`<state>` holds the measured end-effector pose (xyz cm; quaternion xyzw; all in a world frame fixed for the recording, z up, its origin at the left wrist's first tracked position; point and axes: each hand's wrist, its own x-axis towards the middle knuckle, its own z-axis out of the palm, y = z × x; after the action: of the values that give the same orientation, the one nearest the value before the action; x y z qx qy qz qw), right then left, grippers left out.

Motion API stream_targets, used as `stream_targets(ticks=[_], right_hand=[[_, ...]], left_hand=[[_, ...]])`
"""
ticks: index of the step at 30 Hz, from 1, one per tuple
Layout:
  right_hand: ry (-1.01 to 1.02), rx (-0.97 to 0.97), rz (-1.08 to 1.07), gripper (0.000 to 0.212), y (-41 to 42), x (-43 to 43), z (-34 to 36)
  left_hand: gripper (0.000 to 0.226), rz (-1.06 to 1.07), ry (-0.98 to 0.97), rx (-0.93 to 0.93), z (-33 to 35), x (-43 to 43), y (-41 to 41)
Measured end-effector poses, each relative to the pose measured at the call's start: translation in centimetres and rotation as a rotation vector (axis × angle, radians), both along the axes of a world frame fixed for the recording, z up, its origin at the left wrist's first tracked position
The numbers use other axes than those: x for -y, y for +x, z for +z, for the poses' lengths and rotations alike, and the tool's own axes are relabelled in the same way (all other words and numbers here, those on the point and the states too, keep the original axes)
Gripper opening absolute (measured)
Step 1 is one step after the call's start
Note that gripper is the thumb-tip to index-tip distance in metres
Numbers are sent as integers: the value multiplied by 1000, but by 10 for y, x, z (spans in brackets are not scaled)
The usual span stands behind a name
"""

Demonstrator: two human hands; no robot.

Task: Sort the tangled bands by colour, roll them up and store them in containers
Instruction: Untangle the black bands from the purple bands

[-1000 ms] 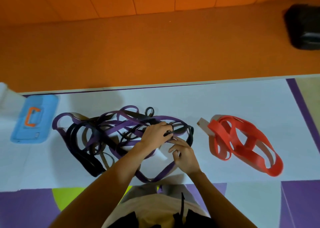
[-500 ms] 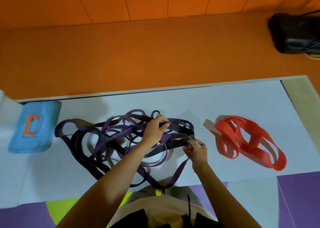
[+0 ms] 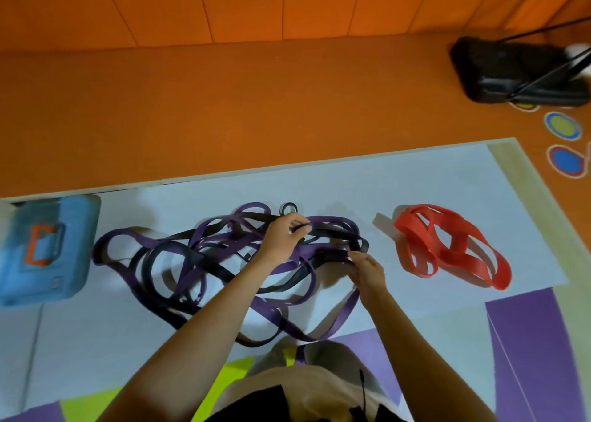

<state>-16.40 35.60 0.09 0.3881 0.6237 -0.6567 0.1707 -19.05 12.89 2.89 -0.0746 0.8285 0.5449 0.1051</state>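
Note:
A tangle of purple bands [image 3: 153, 245] and black bands [image 3: 179, 258] lies spread on the pale mat [image 3: 415, 181] in front of me. My left hand [image 3: 283, 237] grips a black band at the top of the tangle, fingers curled round it. To its right, my right hand [image 3: 366, 269] pinches a black band at the tangle's right end. A separate heap of red bands [image 3: 447, 248] lies on the mat further right, untouched. A small black ring [image 3: 287, 208] sits just beyond my left hand.
A blue container [image 3: 44, 248] with an orange handle stands at the mat's left edge. A black bag [image 3: 518, 76] with straps rests on the orange floor at the far right. Coloured oval markings [image 3: 563, 125] lie on the floor near it.
My hands have moved apart, the right hand drawing a black band rightward out of the tangle while the left holds the top. The view shifted slightly left.

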Motion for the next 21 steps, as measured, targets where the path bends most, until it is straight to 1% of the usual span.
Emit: stream_targets(ticks=[2,3,5,8,11,13,15,18,21], right_hand=[[50,-27,-61,14,-3,4,0],[33,-55,-93,13,-4,5,1],[0,-99,-122,11,-8,3,4],[-34,-121,-134,11,-7,0,8],[-123,-129,-98,23,-3,2,13],[-150,-121,-5,14,1,5,13],[-154,-86,45,19,7,9,10],[-199,-36,66,28,21,12,7],[-225,-24,112,37,31,9,2]], left_hand=[[23,-53,105,-6,8,7,3],[26,-70,133,-6,11,12,4],[29,-72,131,10,14,22,7],[24,-40,38,67,4,39,20],[24,-40,-54,207,-13,54,39],[26,-53,-115,267,-24,60,51],[27,-82,-147,282,-31,60,61],[23,-189,-186,262,-39,54,72],[24,-241,-210,274,-45,46,77]])
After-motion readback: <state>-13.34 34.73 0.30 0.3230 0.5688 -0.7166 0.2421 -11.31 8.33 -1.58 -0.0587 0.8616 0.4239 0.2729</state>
